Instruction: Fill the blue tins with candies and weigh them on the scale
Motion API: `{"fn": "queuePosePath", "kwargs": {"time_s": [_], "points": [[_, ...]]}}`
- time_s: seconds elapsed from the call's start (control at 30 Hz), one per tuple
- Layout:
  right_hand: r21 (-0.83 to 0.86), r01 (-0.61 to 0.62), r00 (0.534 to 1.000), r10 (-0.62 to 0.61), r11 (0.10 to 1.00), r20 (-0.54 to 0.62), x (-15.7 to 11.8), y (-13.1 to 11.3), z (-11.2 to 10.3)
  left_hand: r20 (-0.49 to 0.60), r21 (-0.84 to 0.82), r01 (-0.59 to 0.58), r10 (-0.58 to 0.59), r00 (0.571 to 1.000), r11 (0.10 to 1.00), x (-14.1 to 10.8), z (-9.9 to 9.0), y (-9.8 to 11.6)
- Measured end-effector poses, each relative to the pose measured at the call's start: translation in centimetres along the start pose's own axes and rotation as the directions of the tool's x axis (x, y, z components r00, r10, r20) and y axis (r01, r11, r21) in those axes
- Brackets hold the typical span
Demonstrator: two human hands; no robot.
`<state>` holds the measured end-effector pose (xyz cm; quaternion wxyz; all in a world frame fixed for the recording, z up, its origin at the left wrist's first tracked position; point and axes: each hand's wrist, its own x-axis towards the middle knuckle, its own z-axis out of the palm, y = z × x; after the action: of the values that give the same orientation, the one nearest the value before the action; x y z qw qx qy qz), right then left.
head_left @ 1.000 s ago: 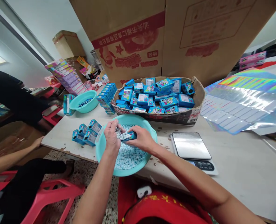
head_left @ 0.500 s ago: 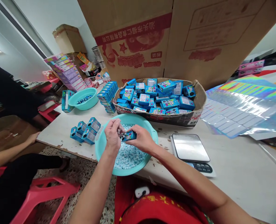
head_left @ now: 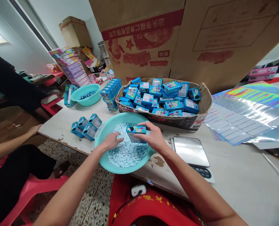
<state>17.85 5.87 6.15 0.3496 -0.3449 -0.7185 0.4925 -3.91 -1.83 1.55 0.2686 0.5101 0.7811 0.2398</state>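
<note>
My right hand (head_left: 152, 135) grips a small blue box (head_left: 136, 134) over the turquoise basin, thumb on the near side and fingers at the top; a round hole shows at its left end. Pale blue candies (head_left: 127, 153) lie in the basin (head_left: 124, 169). My left hand (head_left: 111, 140) rests on the candies at the left of the basin, fingers spread and their tips among the candies. Behind the basin stands a low cardboard tray (head_left: 196, 121) heaped with similar blue boxes (head_left: 171, 86).
A scale (head_left: 190, 151) lies right of the basin. Upright blue boxes (head_left: 90, 131) stand left, near a smaller turquoise basin (head_left: 92, 99) and stacked boxes (head_left: 111, 94). Holographic sheets (head_left: 248, 110) cover the right side. Another person's hand (head_left: 34, 129) touches the table's left edge.
My left hand has moved away from the blue box, down and left onto the candies, and its fingers have opened. My right hand has shifted slightly right, turning the box's printed side into view.
</note>
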Motion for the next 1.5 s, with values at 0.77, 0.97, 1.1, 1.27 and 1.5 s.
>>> {"fn": "queuePosePath", "kwargs": {"time_s": [0.77,0.97,1.1,1.27,1.5], "points": [[-0.221,0.061,0.998,-0.068,0.973,-0.020,-0.1,-0.2,1.0,0.220,-0.642,0.302,-0.208,0.953,0.705,-3.3,0.6,2.6],[-0.381,0.110,0.992,-0.080,0.918,0.095,-0.3,0.2,3.2,-0.045,-0.989,-0.009,-0.243,0.969,0.149,-2.3,-0.9,5.6],[-0.387,0.145,0.986,-0.099,0.911,0.134,-0.7,-0.2,4.0,-0.157,-0.988,-0.148,-0.390,0.907,0.055,-1.2,-0.4,7.3],[-0.367,0.131,0.989,-0.097,0.921,0.110,-0.5,-0.4,3.7,-0.254,-0.967,-0.239,-0.376,0.891,0.087,-0.7,0.1,8.1],[-0.357,0.103,0.992,-0.068,0.928,0.108,-0.1,-0.8,3.3,-0.297,-0.954,-0.253,-0.365,0.883,0.163,-0.6,0.4,8.0]]}}
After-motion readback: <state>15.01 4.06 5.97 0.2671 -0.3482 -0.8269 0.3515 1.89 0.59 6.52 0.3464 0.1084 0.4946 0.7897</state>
